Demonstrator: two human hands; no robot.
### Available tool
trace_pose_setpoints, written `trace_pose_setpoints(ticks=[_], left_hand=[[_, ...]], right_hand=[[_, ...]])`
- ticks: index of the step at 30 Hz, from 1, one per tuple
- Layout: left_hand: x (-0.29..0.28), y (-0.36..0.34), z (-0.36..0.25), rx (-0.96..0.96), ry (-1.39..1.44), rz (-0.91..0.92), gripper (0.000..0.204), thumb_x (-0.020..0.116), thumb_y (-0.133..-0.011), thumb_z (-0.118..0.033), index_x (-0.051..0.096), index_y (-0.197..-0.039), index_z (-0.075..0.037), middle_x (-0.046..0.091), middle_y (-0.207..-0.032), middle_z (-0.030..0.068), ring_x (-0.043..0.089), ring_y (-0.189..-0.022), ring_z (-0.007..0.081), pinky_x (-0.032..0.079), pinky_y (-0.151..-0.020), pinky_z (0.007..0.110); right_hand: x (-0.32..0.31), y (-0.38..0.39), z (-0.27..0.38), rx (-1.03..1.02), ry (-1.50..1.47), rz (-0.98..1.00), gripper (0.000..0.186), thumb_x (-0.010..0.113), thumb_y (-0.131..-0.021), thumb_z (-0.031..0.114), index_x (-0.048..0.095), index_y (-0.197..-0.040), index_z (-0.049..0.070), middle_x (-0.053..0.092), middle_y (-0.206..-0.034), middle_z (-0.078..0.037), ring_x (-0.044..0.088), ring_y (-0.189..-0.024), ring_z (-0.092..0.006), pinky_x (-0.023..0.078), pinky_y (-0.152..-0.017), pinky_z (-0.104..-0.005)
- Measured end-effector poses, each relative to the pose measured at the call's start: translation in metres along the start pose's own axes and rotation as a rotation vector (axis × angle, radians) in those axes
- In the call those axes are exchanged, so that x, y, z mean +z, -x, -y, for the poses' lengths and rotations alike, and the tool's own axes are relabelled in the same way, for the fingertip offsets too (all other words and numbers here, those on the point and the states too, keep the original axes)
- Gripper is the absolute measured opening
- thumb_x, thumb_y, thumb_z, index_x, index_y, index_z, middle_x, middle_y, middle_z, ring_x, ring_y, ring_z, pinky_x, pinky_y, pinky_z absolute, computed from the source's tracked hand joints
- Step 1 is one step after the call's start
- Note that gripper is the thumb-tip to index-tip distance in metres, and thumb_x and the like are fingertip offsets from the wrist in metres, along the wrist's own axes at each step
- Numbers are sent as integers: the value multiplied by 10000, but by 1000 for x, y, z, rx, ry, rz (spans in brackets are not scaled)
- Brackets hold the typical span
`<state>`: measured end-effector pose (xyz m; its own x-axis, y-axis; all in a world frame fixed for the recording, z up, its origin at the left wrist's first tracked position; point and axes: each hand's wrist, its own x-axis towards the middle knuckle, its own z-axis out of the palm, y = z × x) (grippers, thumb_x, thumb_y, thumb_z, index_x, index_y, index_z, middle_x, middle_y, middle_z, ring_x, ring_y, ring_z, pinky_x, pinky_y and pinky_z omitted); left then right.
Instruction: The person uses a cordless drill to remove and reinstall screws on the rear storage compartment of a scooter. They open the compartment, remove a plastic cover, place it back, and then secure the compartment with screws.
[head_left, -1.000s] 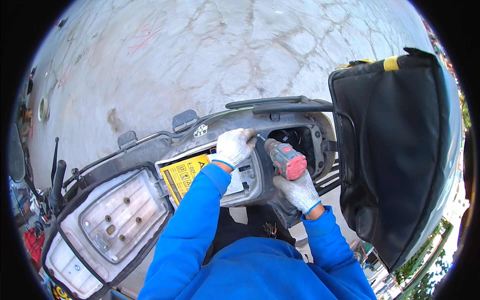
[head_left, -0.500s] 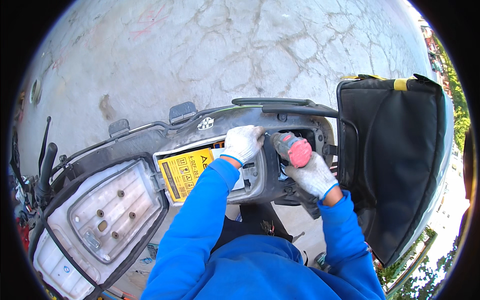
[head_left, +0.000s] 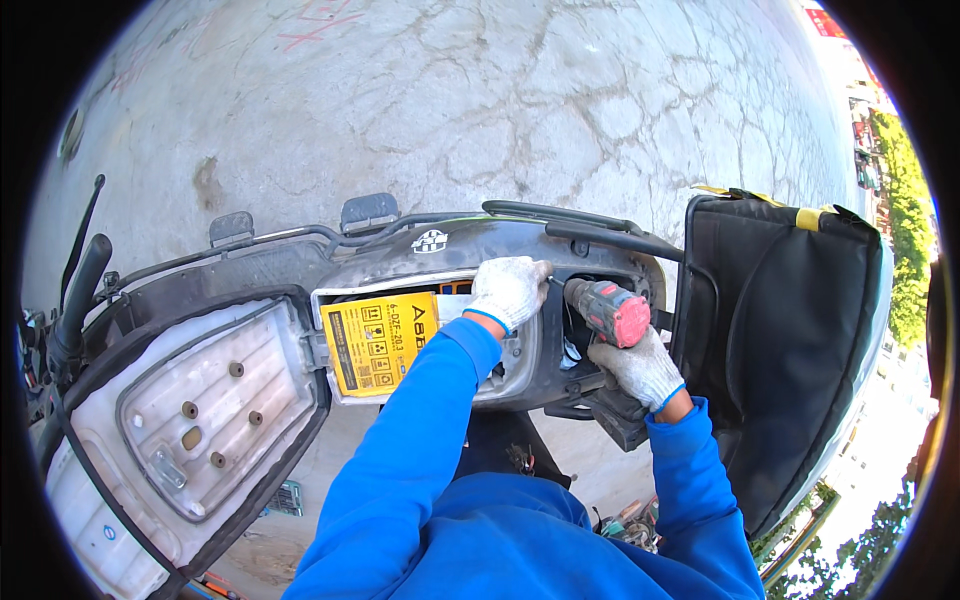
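Observation:
My right hand [head_left: 640,368], in a white glove, grips a red and grey cordless drill [head_left: 607,310] whose bit points left at the rim of a scooter's open seat compartment [head_left: 500,345]. My left hand [head_left: 508,288], also gloved, rests closed on that rim right at the bit's tip; whether it pinches a screw I cannot tell. Inside the compartment lies a battery with a yellow label [head_left: 378,341]. The scooter's seat [head_left: 190,410] is flipped up to the left, its white underside showing.
A black delivery box [head_left: 790,350] with yellow trim stands on the scooter's rear rack at the right. A black grab rail [head_left: 560,213] runs behind the compartment. Handlebar [head_left: 78,300] at far left. Cracked concrete ground [head_left: 450,100] lies beyond.
My view has shifted, sliding the scooter and box lower right. The drill has tipped from pointing up-left to more level, its bit staying at the compartment rim by my left hand.

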<state>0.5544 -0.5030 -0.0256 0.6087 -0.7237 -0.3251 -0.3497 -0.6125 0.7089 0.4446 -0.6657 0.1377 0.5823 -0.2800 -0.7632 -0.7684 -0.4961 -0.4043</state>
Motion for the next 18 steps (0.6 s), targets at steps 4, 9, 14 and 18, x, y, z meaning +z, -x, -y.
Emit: trace_pose_setpoints(ticks=[4,9,14,18], left_hand=[[1,-2,-2,16,-18,-5,281,693,-932,-328,792,-1148,-178,778,-977,158,760,-958,378,599,-817,514],[8,-7,-2,54,-47,-32,245,704,-927,-338,789,-1095,-182,766,-938,140,758,-919,372,594,-767,521],[11,-5,-2,119,-72,-72,194,703,-945,-316,777,-1057,-176,745,-925,132,761,-904,361,602,-764,516],[20,-3,6,197,-127,-132,174,713,-942,-315,756,-1017,-164,735,-912,113,758,-877,342,603,-735,485]], right_hand=[[3,-1,-9,4,-60,-2,425,773,-832,208,702,-1191,-7,740,-997,-215,730,-930,-356,572,-877,-429],[3,-3,-17,12,-104,5,396,776,-833,200,704,-1162,-9,734,-959,-184,717,-887,-318,570,-851,-426],[0,5,-15,24,-234,33,265,745,-841,145,701,-1059,-1,680,-788,-106,666,-700,-215,545,-691,-385],[-5,22,-5,38,-350,16,186,721,-844,95,696,-1010,13,640,-710,-60,617,-600,-154,507,-599,-346]])
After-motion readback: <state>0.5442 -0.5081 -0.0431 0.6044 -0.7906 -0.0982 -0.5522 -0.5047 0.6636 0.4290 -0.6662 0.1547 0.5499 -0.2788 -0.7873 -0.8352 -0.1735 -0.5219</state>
